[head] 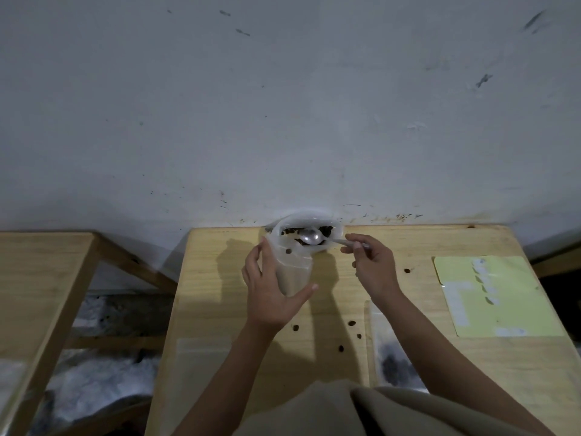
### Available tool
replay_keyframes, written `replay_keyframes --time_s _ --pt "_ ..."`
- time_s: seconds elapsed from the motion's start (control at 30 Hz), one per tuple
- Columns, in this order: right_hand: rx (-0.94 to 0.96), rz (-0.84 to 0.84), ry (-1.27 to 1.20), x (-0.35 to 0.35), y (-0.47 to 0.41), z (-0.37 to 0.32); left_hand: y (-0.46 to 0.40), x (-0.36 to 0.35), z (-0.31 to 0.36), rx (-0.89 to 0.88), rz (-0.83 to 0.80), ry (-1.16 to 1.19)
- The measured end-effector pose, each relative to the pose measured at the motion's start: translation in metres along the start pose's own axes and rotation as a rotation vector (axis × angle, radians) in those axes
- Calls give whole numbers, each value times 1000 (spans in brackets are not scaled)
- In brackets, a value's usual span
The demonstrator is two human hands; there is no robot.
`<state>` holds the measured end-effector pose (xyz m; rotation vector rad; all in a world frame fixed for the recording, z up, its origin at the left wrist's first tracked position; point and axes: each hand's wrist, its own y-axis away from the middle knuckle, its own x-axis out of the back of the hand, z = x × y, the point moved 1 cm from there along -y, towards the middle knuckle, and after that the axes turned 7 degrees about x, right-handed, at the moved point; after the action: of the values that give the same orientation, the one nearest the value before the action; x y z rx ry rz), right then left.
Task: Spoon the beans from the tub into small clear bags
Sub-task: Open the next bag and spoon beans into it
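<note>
The left hand (270, 297) curls its fingers (251, 269) and thumb round an upright clear bag (294, 272), which stands on the wooden worktop (220, 278) with 1 bean showing near its mouth. The right hand (372, 265) pinches the handle of a metal spoon (311, 238), whose bowl sits in the translucent tub (301, 220) of dark beans (325, 229) at the wall edge. Loose beans (353, 324) lie scattered nearby (about 5). A filled bag (393, 357) lies flat beside a yellow sheet (503, 294).
</note>
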<state>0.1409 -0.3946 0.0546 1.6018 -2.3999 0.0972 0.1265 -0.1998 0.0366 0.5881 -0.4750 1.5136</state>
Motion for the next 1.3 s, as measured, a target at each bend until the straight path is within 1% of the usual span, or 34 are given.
replay_keyframes --time_s 0.13,0.17,0.23,0.27,0.3,0.33,0.37,0.4,0.47,0.5,0.53,0.6,0.63,0.73,0.8,0.83,0.93,1.1,1.3 --pt "-132 -103 46 -14 -10 5 3 4 6 -67 45 47" --pt "-144 -121 106 -15 -11 4 3 5 7 -79 53 51" --pt "-89 -116 361 -11 -8 0 3 5 8 -87 63 59" --pt "-13 -84 474 -9 -4 -5 3 5 9 -84 65 60" --pt "85 -40 526 -5 2 -12 3 5 10 -76 64 63" --pt "180 -9 507 -3 8 -19 4 6 12 -61 55 72" --pt "239 -14 433 0 14 -25 4 6 15 -42 37 89" --pt "251 -71 321 2 20 -32 5 6 18 -19 14 109" --pt "185 -255 83 5 30 -42 8 7 26 15 -39 150" --pt "164 -310 8 6 35 -45 10 8 30 18 -64 168" --pt "165 -327 -37 6 39 -46 12 8 34 14 -86 187" --pt "194 -275 -74 8 45 -48 18 10 42 -8 -100 256" --pt "195 -229 -98 9 47 -48 22 12 47 -9 -80 313" --pt "137 -115 -211 20 54 -50 35 22 59 21 66 504" --pt "124 -98 -270 30 61 -52 42 28 66 20 132 601" --pt "126 -105 -296 34 65 -52 45 30 70 22 139 625" --pt "135 -134 -343 47 78 -54 57 28 76 44 110 631" --pt "149 -126 -352 62 97 -54 76 19 83 57 78 585" --pt "150 -83 -366 87 109 -50 94 7 103 -28 50 504"
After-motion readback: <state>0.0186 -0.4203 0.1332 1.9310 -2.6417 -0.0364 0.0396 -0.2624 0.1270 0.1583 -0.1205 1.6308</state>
